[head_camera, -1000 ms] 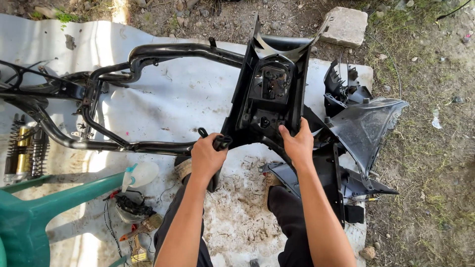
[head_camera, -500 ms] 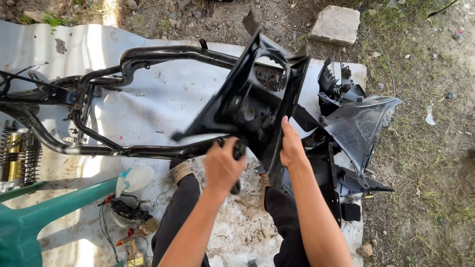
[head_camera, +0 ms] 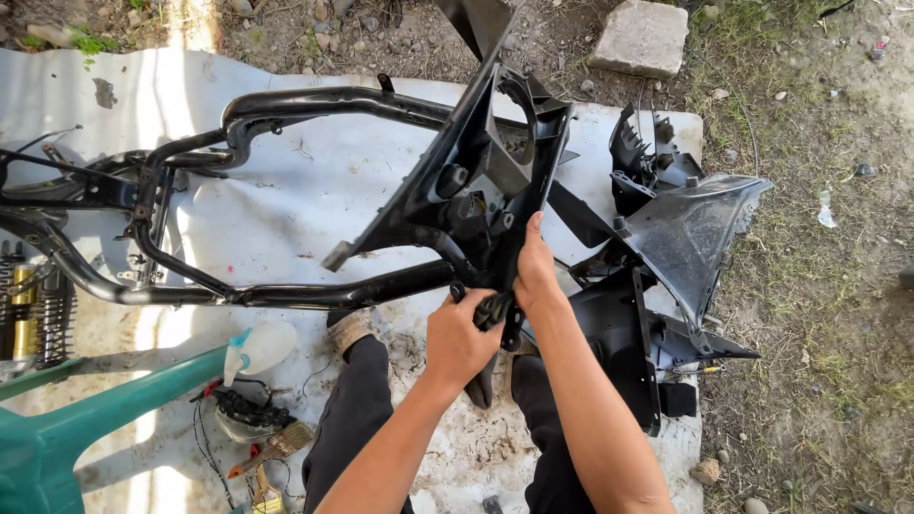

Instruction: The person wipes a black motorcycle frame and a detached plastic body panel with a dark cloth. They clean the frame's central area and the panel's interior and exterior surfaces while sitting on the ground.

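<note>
Head view: both hands grip angular glossy black plastic fairing (head_camera: 476, 181)

I see one package here: a white plastic squeeze bottle (head_camera: 259, 348) with a teal cap, lying on its side on the white sheet below my left elbow. I see no labels, signs or screens.

Black panel (head_camera: 476, 162) top cut off by frame edge (green chair (head_camera: 57, 447) too, partly).
</note>
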